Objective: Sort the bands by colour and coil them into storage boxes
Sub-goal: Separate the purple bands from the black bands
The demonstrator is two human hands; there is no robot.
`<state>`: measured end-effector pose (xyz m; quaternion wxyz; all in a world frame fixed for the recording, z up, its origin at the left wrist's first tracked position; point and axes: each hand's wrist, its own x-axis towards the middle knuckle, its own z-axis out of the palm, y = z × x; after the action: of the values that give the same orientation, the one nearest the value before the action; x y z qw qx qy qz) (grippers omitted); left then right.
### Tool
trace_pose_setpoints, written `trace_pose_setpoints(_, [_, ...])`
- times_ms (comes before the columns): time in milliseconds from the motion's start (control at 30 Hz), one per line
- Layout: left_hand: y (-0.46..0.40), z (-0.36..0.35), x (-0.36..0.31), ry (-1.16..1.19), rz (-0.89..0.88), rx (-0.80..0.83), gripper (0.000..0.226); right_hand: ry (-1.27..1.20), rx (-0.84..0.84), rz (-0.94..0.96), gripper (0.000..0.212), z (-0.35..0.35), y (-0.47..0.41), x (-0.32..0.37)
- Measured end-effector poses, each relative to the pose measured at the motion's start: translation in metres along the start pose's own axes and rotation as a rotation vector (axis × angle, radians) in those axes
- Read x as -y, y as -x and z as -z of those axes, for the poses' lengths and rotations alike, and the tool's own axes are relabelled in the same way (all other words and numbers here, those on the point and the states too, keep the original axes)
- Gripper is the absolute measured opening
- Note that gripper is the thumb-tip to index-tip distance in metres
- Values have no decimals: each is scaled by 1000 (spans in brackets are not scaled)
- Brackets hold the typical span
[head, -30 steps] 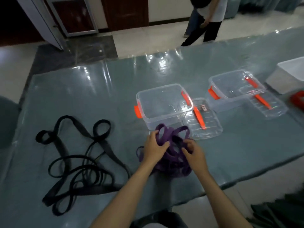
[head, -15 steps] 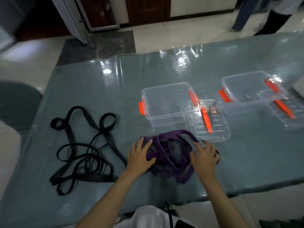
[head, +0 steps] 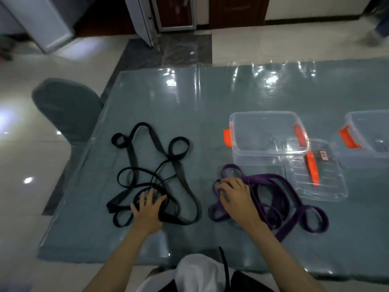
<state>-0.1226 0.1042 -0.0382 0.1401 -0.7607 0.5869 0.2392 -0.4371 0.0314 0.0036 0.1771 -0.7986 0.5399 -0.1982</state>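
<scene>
One unreadable lid (head: 315, 173) label (head: 324, 154)

We see a grey-green upholstered chair (head: 65, 110) at nine o'clock beside the glossy teal plastic-covered table (head: 189, 106).

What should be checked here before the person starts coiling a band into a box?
1. Colours apart: ok. Black bands lie left, purple bands right, with no overlap.
2. Nearest box open and empty: ok. Its lid lies beside it.
3. Second box empty: cannot tell, it is cut off by the frame.
4. Single band isolated: not ok. Both piles are tangled.
5. Hands placed: ok. Left hand rests on black, right hand on purple.
</scene>
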Motion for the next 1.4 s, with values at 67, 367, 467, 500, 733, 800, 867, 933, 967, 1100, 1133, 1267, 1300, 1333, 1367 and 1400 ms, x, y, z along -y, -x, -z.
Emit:
trace_pose_setpoints(67, [-6, 2, 23, -115, -35, 66, 96, 0, 103, 55, 21, -15, -10, 19])
trace_pose_setpoints(367, [-43, 10, 82, 134, -376, -195, 54, -76, 456, -166, 43, -98, -40, 90])
trace_pose_setpoints(467, [-59, 29, 101, 227, -388, -259, 46, -102, 464, -330, 59, -121, -48, 110])
trace_pose_setpoints(500, [-64, 37, 108, 266, -380, -302, 45, -78, 462, -352, 61, -128, -53, 115])
trace_pose_setpoints(733, [-95, 75, 162, 282, -230, -542, 53, -211, 268, -458, 51, -144, -96, 136])
trace_pose_setpoints(800, [-109, 78, 173, 247, -150, -507, 52, -215, 177, -445, 60, -143, -115, 142])
trace_pose_setpoints(867, [-126, 81, 180, 235, -126, -399, 54, -238, 145, -427, 71, -141, -139, 146])
trace_pose_setpoints(933, [-143, 88, 184, 245, -140, -310, 62, -252, 185, -410, 78, -140, -164, 148])
trace_pose_setpoints(967, [-153, 93, 186, 252, -162, -286, 70, -230, 210, -397, 81, -140, -176, 147])
trace_pose_setpoints(1100, [-202, 117, 193, 127, -234, -140, 131, 216, 199, -314, 90, -148, -211, 136])
trace_pose_setpoints(1133, [-213, 124, 195, 73, -233, -105, 141, 281, 215, -323, 96, -151, -219, 132])
trace_pose_setpoints(1267, [-250, 141, 200, -48, -216, 3, 155, 326, 439, -361, 113, -163, -245, 111])
trace_pose_setpoints(1300, [-257, 143, 200, -67, -231, 31, 153, 316, 499, -379, 110, -165, -248, 106])
trace_pose_setpoints(1333, [-264, 145, 200, -79, -256, 66, 149, 324, 536, -375, 105, -167, -250, 102])
trace_pose_setpoints(1367, [-269, 147, 199, -87, -284, 107, 144, 347, 542, -347, 98, -168, -249, 99])
trace_pose_setpoints(1400, [-273, 150, 199, -97, -310, 147, 138, 369, 519, -308, 89, -169, -247, 96])
